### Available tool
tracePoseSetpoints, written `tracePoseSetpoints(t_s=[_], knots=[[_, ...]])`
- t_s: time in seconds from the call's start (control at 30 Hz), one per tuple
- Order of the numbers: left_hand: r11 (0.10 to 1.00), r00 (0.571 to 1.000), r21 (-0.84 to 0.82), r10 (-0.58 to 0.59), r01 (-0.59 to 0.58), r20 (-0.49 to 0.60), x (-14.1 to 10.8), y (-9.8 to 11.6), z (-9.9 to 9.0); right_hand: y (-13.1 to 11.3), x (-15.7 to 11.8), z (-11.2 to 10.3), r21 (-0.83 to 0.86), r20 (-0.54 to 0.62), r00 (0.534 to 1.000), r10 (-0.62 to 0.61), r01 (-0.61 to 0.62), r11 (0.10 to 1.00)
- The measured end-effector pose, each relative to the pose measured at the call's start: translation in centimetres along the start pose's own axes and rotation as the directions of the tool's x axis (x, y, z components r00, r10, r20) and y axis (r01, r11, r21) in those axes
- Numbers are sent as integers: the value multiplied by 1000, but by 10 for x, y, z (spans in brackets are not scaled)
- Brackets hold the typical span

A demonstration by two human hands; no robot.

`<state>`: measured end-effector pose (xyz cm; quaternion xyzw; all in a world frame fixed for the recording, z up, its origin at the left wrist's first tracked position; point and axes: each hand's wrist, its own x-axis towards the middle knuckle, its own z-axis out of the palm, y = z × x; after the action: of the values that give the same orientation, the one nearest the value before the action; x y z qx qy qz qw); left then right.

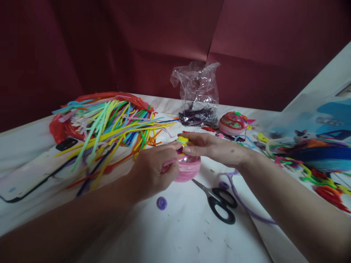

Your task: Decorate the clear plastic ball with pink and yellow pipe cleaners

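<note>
Backdrop: dark red sheet (164, 33), creased, standing behind everything.
Tabletop: white, marbled tabletop (137, 230), with a few dark scraps near the front.
Stem heap: fuzzy craft stems (102, 120) in many colours, loose at far left, red plastic around their back edge.
Bag: clear bag (200, 84), upright at the back, dark strands in its base.
Left hand: left hand (153, 168), fingers curled and clamped on the near-left side of the pink ball.
Right hand: right hand (212, 148), palm down, fingertips at the ball's top, around a yellow piece; whether they pinch or merely press, cannot tell.
Scissors: black-handled scissors (219, 202), lying unused, points toward the ball.
Ball in work: pink ball (189, 170), between both hands at centre; lower part pink, a clear patch above, crown partly hidden.
Second ball: decorated ball (233, 124), behind and to the right, coloured pieces on top.
Crown piece: yellow piece (182, 139), coil-like, on top of the pink ball.
Purple coils: one purple coil (161, 203) before the left hand; another purple coil (224, 185) beside the scissors.
Step at the crown: apparently seating or pressing the yellow piece.
Next move at the crown: likely calls for a steady left hold and light, even fingertip pressure.
</note>
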<state>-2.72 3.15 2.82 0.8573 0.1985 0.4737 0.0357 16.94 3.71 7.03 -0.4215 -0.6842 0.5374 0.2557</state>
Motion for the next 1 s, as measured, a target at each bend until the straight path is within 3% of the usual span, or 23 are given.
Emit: tracePoseSetpoints(t_s=[0.33,0.73,1.0], knots=[[998,999,-44,-41,42,9,0,2,-1,-1,-4,-9,42,146,987,-60,54,998],[996,997,-33,-79,78,-22,-2,1,0,0,2,-10,36,89,996,-12,8,999],[999,998,-1,36,-36,-53,-5,-3,2,-4,1,-8,13,44,999,25,-26,1000]])
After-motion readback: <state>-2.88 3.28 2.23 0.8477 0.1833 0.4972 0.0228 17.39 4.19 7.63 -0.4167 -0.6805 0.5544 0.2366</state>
